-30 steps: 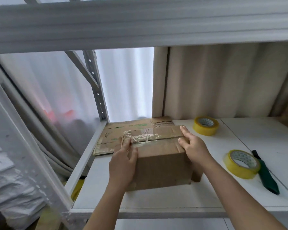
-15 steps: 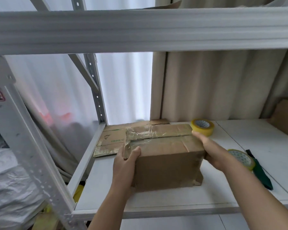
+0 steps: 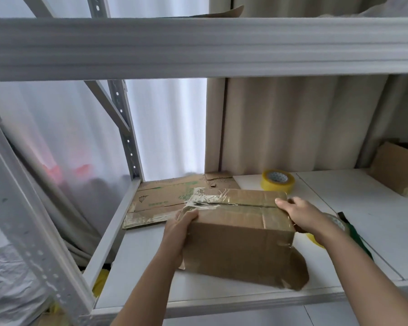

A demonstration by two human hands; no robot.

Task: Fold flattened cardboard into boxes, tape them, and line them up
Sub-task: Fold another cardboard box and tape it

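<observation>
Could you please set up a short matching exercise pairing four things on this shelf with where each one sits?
Things:
1. taped box
2. flat cardboard
3. far tape roll
4. open box

Places:
A. far right of the shelf
B. back of the shelf, just right of the flat cardboard
C. between the left hand and the right hand
D. lying in the shelf's back left corner

Pairs: 1-C, 2-D, 3-B, 4-A
</observation>
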